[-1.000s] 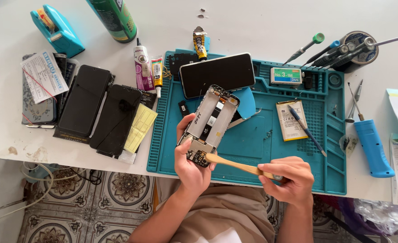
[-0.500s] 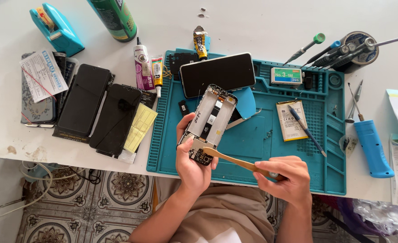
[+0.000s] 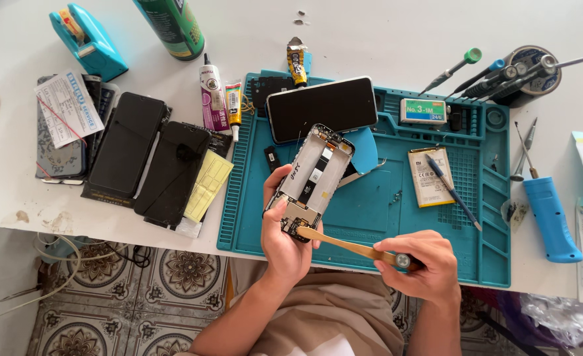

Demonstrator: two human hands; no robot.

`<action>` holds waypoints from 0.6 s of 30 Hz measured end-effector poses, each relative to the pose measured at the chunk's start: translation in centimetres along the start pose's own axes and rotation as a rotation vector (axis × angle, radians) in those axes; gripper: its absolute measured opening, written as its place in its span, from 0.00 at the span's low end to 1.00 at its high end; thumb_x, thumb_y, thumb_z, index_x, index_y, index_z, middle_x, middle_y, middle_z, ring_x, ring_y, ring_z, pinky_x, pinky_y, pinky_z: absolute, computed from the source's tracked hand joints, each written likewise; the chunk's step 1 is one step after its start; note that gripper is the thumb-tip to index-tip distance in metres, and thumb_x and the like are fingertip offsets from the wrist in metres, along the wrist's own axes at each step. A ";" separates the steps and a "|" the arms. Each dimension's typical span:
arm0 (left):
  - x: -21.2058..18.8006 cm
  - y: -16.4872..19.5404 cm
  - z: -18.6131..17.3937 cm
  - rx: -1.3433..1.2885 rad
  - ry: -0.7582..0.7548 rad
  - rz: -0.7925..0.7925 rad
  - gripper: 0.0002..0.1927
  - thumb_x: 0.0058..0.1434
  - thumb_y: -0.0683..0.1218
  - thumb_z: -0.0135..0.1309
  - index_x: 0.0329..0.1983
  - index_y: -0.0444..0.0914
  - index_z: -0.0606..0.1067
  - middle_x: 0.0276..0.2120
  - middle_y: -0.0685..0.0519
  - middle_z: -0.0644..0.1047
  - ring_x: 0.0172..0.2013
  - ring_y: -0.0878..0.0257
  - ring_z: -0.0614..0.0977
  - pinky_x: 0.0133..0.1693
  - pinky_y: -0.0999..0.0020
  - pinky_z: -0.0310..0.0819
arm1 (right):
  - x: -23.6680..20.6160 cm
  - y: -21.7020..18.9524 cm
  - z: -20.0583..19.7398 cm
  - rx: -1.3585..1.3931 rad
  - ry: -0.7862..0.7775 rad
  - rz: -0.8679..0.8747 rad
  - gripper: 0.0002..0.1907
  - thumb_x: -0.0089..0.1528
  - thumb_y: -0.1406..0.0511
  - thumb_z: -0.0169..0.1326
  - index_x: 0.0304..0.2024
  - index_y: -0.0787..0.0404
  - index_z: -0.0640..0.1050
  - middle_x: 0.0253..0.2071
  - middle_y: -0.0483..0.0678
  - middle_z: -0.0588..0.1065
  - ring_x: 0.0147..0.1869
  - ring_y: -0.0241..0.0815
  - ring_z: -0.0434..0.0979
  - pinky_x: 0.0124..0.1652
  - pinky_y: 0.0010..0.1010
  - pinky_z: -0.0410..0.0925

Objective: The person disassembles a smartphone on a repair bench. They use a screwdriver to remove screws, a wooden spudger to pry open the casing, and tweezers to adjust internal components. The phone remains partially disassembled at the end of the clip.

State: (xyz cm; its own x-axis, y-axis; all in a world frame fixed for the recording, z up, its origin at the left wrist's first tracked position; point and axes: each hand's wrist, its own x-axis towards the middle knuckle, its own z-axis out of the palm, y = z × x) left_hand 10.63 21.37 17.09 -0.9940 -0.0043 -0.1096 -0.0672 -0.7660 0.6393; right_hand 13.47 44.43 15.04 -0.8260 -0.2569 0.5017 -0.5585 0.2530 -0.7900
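Left hand grips opened phone frame, tilted above teal repair mat on worktop. Right hand clenched around wooden-handled brush; tip touches frame's lower end.

A dark blank phone screen lies at the top of the teal mat, glass up. Left of the mat, two more black screens lie side by side on the table, with a pale yellow sticker sheet just beside the right one. A white printed slip rests further left on a stack of phone parts. A small white-and-green box sits on the mat's upper right. A labelled white battery lies below it. Two labelled glue tubes lie near the mat's left edge.
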 end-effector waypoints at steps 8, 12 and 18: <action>0.0 0.0 0.0 -0.002 -0.014 -0.024 0.25 0.70 0.50 0.36 0.70 0.41 0.60 0.53 0.42 0.75 0.27 0.62 0.77 0.21 0.69 0.71 | 0.0 0.0 -0.1 0.044 -0.040 -0.003 0.15 0.49 0.73 0.67 0.38 0.65 0.81 0.28 0.46 0.81 0.24 0.30 0.80 0.23 0.19 0.65; 0.0 0.1 0.1 -0.011 -0.009 -0.032 0.25 0.70 0.51 0.36 0.69 0.41 0.61 0.53 0.42 0.75 0.27 0.63 0.77 0.21 0.71 0.70 | -0.1 0.2 0.1 -0.028 -0.022 0.049 0.14 0.48 0.73 0.68 0.37 0.62 0.82 0.26 0.45 0.81 0.19 0.28 0.73 0.20 0.21 0.59; -0.3 0.0 -0.2 0.009 0.048 -0.054 0.25 0.68 0.54 0.37 0.67 0.43 0.62 0.51 0.43 0.76 0.26 0.63 0.77 0.18 0.71 0.67 | -0.3 0.3 0.1 -0.077 0.002 0.095 0.14 0.48 0.72 0.69 0.37 0.62 0.83 0.28 0.44 0.82 0.18 0.26 0.69 0.19 0.20 0.57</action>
State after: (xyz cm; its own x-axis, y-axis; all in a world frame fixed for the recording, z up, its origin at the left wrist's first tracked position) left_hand 10.94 21.27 16.99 -0.9836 0.0062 -0.1803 -0.1218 -0.7603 0.6380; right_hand 13.53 44.46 14.61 -0.8757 -0.2269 0.4261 -0.4815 0.3471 -0.8048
